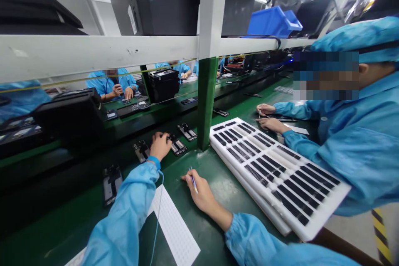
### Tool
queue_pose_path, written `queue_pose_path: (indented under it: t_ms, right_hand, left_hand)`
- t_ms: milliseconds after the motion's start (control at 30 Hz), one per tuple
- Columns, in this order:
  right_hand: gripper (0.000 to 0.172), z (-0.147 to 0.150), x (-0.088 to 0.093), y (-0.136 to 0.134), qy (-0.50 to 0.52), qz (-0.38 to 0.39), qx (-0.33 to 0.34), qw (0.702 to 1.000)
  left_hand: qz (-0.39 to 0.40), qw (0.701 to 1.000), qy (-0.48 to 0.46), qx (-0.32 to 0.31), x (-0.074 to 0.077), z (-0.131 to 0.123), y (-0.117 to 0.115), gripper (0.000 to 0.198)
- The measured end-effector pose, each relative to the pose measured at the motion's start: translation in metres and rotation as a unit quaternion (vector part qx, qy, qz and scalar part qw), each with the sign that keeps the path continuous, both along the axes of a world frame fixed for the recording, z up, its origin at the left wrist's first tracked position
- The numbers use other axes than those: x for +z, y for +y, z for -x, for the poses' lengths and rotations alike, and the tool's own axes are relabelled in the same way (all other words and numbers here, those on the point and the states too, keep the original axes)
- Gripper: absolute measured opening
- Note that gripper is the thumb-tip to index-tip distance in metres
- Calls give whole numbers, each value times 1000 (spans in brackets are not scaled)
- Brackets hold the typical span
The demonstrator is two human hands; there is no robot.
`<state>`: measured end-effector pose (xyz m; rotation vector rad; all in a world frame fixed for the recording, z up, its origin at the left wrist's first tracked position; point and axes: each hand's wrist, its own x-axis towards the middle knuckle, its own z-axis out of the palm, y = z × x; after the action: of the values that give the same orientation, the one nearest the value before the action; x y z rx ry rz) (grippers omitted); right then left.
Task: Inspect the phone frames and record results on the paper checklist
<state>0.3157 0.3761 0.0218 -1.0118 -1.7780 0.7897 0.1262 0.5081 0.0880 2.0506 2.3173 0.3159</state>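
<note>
My left hand [160, 146] reaches to the far side of the green bench, with its fingers bent around the upper end of an opened phone body [178, 147]. Part of that phone body is hidden under the fingers. Nearer to me, my right hand [201, 191] is closed on tweezers [193, 182], held like a pen above the bench. Other opened phone bodies lie on either side of my left hand: one to the right [187, 131], one partly behind the hand [141, 150], and one farther left [112, 185]. A white sheet with rows of small marks [177, 226] lies between my forearms.
White foam trays [280, 174] holding black strips are stacked at my right. A green-wrapped post [205, 104] rises beside them under a white shelf beam [99, 52]. A co-worker's hands [269, 118] work at the right. A blue cord [157, 220] hangs from my left wrist.
</note>
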Motion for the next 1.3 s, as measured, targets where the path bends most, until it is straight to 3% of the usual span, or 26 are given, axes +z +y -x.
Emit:
queue_pose_path:
  t_ms: [100,233,333,433,533,633,800,900,967,1067,1167,1300]
  right_hand:
    - [27,-1,1,0,5,11,6,1000]
    - [29,-3,1,1,7,15,8,1000]
    - [32,-4,1,2,8,15,8,1000]
    - [35,-5,-2,5,31,31,21,999]
    - [37,-6,-7,10,59,52,32,996]
    - [38,-8,-9,12,59,48,35,997]
    - [40,-11,-8,5,42,49,38,997]
    - [48,-11,-6,3,27,61,27,997]
    - [56,-10,-1,-1,32,64,19,997]
    - [62,-10,10,-17,77,74,22,994]
    - [55,-13,19,-47,126,124,53,983]
    - [48,-29,19,-91,162,241,99,952]
  left_hand:
    - [26,999,-17,-16,-6,-38,16,50]
    - [79,996,-18,28,-13,-81,29,49]
    - [83,995,-8,47,-6,-91,32,43]
    - [60,998,10,29,11,-82,19,37]
    - [13,999,36,-19,29,-64,-26,20]
    - [-35,994,66,-80,32,-44,-114,16]
    - [-69,985,72,-137,-5,-20,-284,24]
    - [-76,990,55,-109,-28,-14,-343,23]
    - [-71,993,44,-89,-37,-12,-359,23]
    - [-86,991,30,-93,-39,-9,-361,29]
    - [-117,983,-1,-144,-38,-7,-353,39]
    - [-123,960,-47,-246,-45,-9,-345,36]
